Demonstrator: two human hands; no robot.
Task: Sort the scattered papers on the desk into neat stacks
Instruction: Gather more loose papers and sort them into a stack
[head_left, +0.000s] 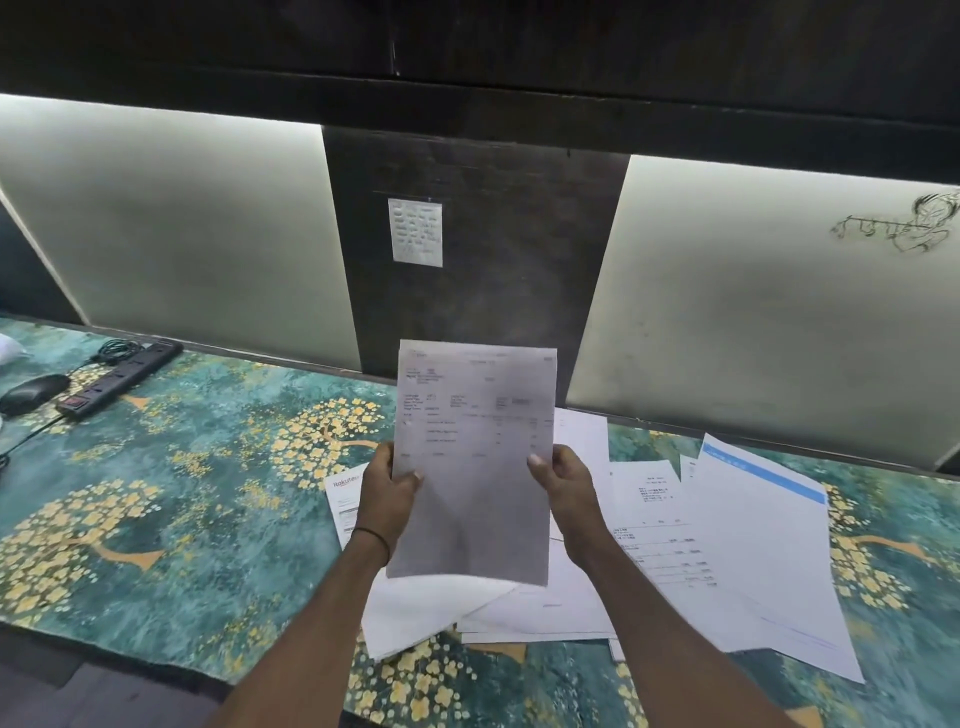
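I hold one printed sheet (472, 457) upright above the desk, its text side facing me. My left hand (387, 496) pinches its left edge with the thumb on the front. My right hand (563, 491) pinches the right edge the same way. Below and behind the sheet, several white papers (660, 561) lie scattered and overlapping on the desk. One of them has a blue band (769, 475) across its top. Another at the left shows a red logo (345, 483). The held sheet and my arms hide part of the pile.
The desk is covered by a teal cloth with yellow tree patterns (171, 493). A black power strip (122, 376) with cables and a black mouse (34, 392) lie at the far left. A small note (415, 232) is taped to the dark back panel.
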